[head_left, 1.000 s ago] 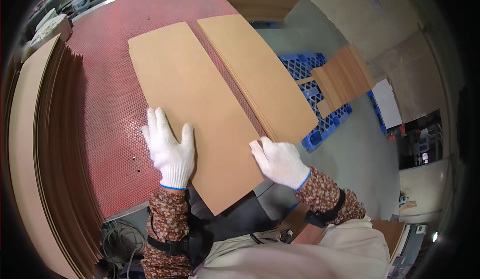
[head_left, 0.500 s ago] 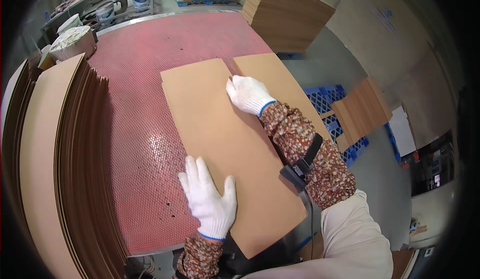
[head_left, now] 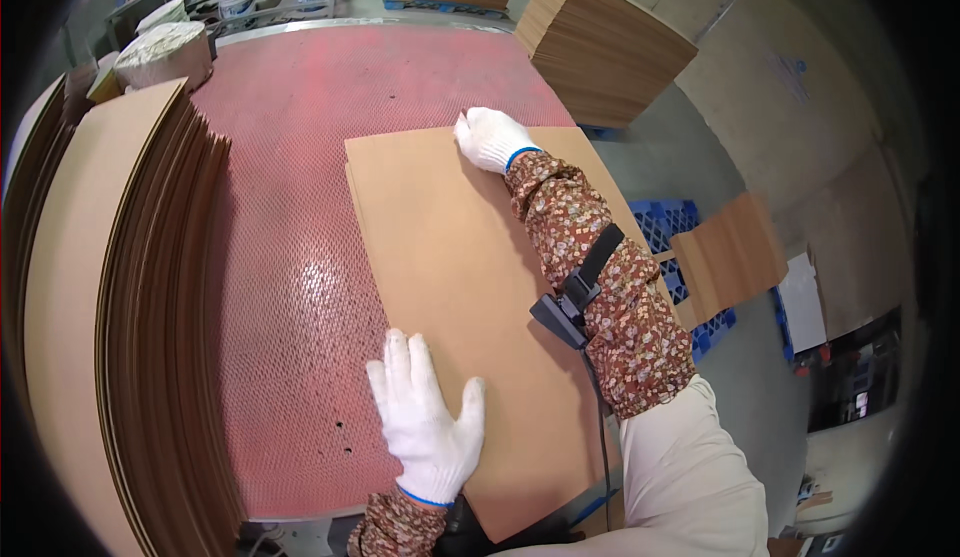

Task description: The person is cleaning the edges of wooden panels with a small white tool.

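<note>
A flat tan board or sheet (head_left: 455, 247) lies on the red textured table, with the edge of another layer showing beneath its left side. My left hand (head_left: 430, 422), in a white knitted glove, rests flat on its near left part, fingers stretched and thumb apart. At the board's far edge my right hand (head_left: 492, 140), gloved alike, is closed. A small dark reddish tip pokes out at its fingers; what it belongs to is hidden. The right forearm, in a flowered sleeve with a black strapped device (head_left: 567, 305), lies across the board and covers part of it.
Stacked tan boards (head_left: 80, 287) stand on edge along the left. A pale round bundle (head_left: 165, 54) sits on the red table (head_left: 290, 357) at the far left. Beyond are a tall board stack (head_left: 600, 52), blue pallets (head_left: 665, 222) and buckets (head_left: 237, 0) on a rack.
My right hand has moved away from me to the far edge. The gap between two tan sheets, visible before, no longer shows. My left hand stays flat near the same spot.
</note>
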`<state>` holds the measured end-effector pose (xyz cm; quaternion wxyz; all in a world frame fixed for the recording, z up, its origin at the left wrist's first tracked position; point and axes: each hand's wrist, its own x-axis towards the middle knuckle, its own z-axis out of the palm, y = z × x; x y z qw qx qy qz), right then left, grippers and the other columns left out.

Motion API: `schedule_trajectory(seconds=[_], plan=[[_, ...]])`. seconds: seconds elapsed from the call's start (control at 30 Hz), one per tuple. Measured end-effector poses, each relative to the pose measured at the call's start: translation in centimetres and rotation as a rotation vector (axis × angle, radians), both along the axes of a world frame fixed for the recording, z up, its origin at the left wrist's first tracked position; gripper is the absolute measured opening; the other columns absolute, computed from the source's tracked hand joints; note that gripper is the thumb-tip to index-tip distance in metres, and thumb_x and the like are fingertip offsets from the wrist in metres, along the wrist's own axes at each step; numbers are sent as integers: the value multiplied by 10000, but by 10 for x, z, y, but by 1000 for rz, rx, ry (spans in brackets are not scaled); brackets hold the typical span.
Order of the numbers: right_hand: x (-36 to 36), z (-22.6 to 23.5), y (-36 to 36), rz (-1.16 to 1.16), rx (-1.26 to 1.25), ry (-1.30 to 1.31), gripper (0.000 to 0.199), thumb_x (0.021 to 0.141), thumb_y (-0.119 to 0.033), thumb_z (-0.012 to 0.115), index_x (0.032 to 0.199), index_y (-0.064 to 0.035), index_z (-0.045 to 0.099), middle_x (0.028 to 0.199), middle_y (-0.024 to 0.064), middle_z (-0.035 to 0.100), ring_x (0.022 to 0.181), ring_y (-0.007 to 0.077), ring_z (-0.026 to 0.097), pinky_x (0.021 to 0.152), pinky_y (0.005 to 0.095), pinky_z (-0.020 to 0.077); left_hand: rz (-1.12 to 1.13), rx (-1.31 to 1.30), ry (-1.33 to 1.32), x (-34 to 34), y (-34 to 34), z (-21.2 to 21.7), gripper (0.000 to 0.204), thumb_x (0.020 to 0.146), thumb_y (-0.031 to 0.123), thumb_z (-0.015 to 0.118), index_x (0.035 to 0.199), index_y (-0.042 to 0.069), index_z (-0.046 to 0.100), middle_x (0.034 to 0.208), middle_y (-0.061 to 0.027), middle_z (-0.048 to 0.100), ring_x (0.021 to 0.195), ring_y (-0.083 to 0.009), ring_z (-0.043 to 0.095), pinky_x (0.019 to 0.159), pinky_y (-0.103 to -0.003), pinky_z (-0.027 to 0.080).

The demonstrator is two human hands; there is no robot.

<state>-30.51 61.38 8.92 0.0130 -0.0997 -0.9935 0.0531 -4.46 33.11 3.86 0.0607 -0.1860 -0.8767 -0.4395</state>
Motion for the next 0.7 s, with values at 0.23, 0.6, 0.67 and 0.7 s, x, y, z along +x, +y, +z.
schedule_trajectory(seconds=[0.23,0.6,0.67,0.7], plan=[[89,-16,-7,49,48,85,472,1102,-372,460,1066,-1,749,1019,322,765,995,526,742,923,588,591,44,70,26,-4,2,-4,800,832,119,861,1521,-76,504,1594,-346,481,1438,-569,467,1257,-588,356],[362,-7,-53,-2,-47,-29,327,1104,-335,541,1133,-45,688,776,225,729,658,442,726,608,568,579,104,-30,58,-2,9,-14,760,908,223,811,1545,-57,505,1649,-283,463,1522,-462,438,1310,-545,299],[401,0,-61,4,-24,-57,326,1105,-328,545,1144,-38,690,757,213,723,646,424,726,588,551,576,91,-10,75,-5,11,-19,756,912,222,808,1546,-54,504,1650,-283,462,1521,-469,436,1309,-543,300],[419,4,-68,29,-18,-75,325,1106,-320,549,1155,-32,691,738,201,716,634,407,726,568,534,573,96,-7,102,-6,9,-20,752,915,221,805,1548,-51,503,1651,-282,461,1520,-477,434,1309,-542,302]])
